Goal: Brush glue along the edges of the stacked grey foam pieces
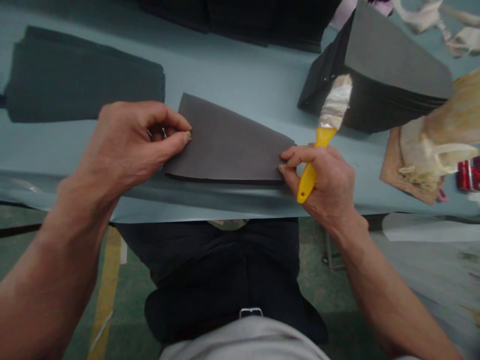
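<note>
A dark grey tapered panel [232,140], flat and seemingly folded or doubled, lies near the table's front edge. At its left end my left hand [131,137] is closed, thumb and forefinger pinching the edge. My right hand [324,175] pinches the panel's right end between thumb and forefinger. That same hand also keeps hold of a yellow-handled flat brush [309,175], tilted up, its bristles caked with something whitish and pointing away from me. Whether the panel's ends touch the table under my fingers is hidden.
Dark green panels [82,80] lie stacked at left. A tall stack of grey panels [393,55] stands at right, beside a glue-stained container [457,112] on a brown board [390,167]. Black stacks [240,17] line the back. The blue-covered table [232,200] ends just before my lap.
</note>
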`<control>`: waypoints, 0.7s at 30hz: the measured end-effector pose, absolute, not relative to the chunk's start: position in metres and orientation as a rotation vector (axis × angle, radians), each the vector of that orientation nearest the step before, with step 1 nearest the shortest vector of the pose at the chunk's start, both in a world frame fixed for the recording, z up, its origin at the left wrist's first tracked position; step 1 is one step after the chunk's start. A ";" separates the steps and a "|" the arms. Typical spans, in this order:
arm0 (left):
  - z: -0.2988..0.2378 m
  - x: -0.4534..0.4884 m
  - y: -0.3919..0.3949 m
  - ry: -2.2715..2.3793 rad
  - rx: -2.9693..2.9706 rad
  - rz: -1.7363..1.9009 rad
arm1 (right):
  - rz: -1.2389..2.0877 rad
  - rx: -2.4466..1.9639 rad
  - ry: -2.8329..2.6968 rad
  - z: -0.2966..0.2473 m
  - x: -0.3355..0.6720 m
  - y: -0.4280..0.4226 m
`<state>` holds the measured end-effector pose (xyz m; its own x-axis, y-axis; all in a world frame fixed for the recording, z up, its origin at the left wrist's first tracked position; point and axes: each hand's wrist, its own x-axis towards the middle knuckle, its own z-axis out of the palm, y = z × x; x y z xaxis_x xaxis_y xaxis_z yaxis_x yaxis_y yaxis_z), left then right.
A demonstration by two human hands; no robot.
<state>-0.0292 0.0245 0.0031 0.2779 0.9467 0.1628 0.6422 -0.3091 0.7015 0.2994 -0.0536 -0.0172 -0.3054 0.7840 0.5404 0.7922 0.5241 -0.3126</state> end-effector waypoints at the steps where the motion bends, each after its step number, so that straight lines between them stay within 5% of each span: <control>1: 0.003 -0.029 0.024 1.422 2.052 0.792 | -0.035 -1.272 -2.121 -0.017 0.300 -0.053; 21: -0.001 -0.026 0.028 1.400 1.982 0.940 | -0.030 -1.334 -2.172 -0.011 0.303 -0.051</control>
